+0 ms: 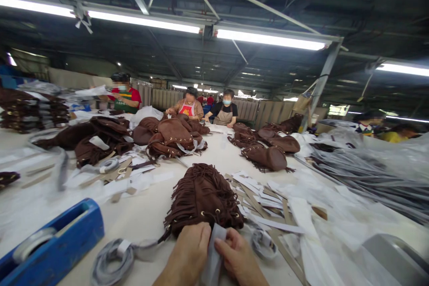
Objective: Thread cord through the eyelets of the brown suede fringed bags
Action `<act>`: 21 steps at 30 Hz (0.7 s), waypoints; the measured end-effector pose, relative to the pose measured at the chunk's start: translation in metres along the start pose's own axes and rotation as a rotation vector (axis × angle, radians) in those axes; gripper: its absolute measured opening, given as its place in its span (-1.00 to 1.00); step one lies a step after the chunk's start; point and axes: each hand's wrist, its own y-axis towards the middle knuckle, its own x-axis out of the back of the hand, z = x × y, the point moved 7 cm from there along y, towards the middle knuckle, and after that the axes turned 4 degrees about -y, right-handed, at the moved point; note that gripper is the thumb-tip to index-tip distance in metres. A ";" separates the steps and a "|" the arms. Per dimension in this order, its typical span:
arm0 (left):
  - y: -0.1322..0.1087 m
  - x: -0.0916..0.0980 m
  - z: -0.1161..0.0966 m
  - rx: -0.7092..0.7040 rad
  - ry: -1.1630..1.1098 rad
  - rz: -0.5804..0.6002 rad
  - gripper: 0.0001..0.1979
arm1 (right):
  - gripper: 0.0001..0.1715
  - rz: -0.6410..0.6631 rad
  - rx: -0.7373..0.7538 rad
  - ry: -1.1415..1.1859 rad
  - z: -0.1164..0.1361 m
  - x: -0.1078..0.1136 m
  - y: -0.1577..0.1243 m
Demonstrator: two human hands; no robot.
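Note:
A dark brown fringed suede bag (204,196) with metal eyelets lies in front of me, its eyelet edge towards me. A grey, semi-transparent strip (216,241) runs up between my hands to that edge. My right hand (239,257) pinches the strip, the thumb lying on its face. On the strip's other side, my left hand (187,252) is closed against the bag's near edge; its fingertips are hidden, so what they grip is unclear. A coiled strap in grey wrap (114,261) lies left of my left hand, and another wrapped coil (264,243) lies right of my right hand.
A blue tape dispenser (63,241) stands at the near left. Brown bags (174,136) are heaped across the table, with more bags (268,147) at right. Paper strips (261,192) and grey wrapped straps (365,178) lie on the right. Several people (224,109) work beyond the table.

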 end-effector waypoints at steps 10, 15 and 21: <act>-0.007 0.023 -0.032 -0.135 0.623 -0.059 -0.63 | -0.55 0.117 -0.030 -0.327 -0.006 0.004 -0.005; -0.005 0.044 -0.038 -0.148 0.662 -0.189 -0.69 | -0.71 0.032 0.126 -0.621 0.034 0.040 -0.013; -0.005 0.033 -0.039 -0.472 0.583 -0.286 -0.64 | -0.90 -0.188 0.470 -0.945 0.085 0.054 -0.017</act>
